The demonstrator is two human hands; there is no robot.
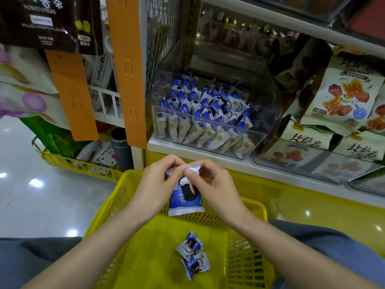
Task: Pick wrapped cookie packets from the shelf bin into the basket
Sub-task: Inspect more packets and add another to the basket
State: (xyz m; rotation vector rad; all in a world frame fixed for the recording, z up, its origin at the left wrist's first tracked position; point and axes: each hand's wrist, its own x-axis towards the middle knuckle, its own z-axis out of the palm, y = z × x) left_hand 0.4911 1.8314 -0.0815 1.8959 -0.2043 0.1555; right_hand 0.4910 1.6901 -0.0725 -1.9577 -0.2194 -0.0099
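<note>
Glossy white floor tiles [27, 197] carry bright light reflections beside a white shelving unit [143, 59] hung with orange strips [125, 69].

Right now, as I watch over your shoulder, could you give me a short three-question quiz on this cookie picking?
1. True or false: the left hand and the right hand both pinch the top of one packet.
2. How many loose packets lie in the basket? A one, B two, C five.
3. Fill in: the unpicked packets sit in a clear ____.

Key: 1 true; 2 B; 3 bin.
</note>
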